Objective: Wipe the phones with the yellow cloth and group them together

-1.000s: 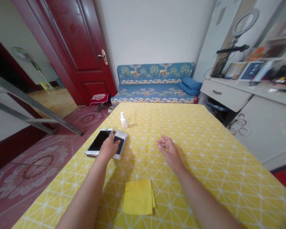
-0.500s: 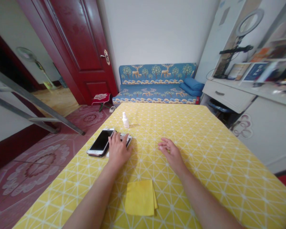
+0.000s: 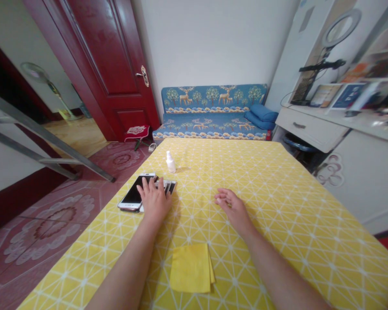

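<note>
Fingers spread, my left hand [image 3: 154, 201] lies over a second phone-like device [image 3: 171, 186], white with a dark face, and covers most of it. Close beside it on the left is a white smartphone [image 3: 134, 194] with a dark screen, in a dark case. My right hand [image 3: 232, 205] rests on the tablecloth with its fingers loosely bent and nothing visible in them. Between my forearms lies a folded yellow cloth [image 3: 190, 268]. A small white spray bottle [image 3: 170, 162] stands upright beyond the phones.
The table wears a yellow tablecloth [image 3: 278, 224] with white lines. A blue patterned sofa [image 3: 210, 118] is behind it. On the right are white cabinets [image 3: 313, 129] bearing a ring light [image 3: 342, 28]. On the left stand a metal ladder [image 3: 67, 148] and a red stool [image 3: 137, 132].
My left hand has shifted slightly left with its fingers spread wider, and the device under it has moved slightly left too. My right hand stays nearly still.
</note>
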Available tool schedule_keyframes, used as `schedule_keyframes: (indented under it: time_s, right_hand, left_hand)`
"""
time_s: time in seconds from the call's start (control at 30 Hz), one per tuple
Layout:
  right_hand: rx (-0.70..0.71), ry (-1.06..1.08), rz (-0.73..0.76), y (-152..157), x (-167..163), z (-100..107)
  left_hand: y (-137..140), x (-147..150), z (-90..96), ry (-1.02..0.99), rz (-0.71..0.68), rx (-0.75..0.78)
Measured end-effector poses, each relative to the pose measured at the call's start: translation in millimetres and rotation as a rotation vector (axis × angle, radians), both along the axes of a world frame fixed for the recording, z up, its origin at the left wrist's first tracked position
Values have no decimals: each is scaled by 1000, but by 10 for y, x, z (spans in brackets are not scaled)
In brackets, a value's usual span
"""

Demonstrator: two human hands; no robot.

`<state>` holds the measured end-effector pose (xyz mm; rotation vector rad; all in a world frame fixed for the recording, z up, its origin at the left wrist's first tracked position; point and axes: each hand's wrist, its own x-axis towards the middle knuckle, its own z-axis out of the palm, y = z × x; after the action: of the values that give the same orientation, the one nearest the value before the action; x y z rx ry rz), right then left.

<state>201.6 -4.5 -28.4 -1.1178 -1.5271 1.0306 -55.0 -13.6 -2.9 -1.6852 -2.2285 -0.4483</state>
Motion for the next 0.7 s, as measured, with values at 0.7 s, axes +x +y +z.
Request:
schedule_keyframes:
  time_s: [0.7]
  right_hand:
    - [-3, -28, -19, -25, -4, 42]
  left_hand:
    - [-201, -136, 182, -2, 30, 12]
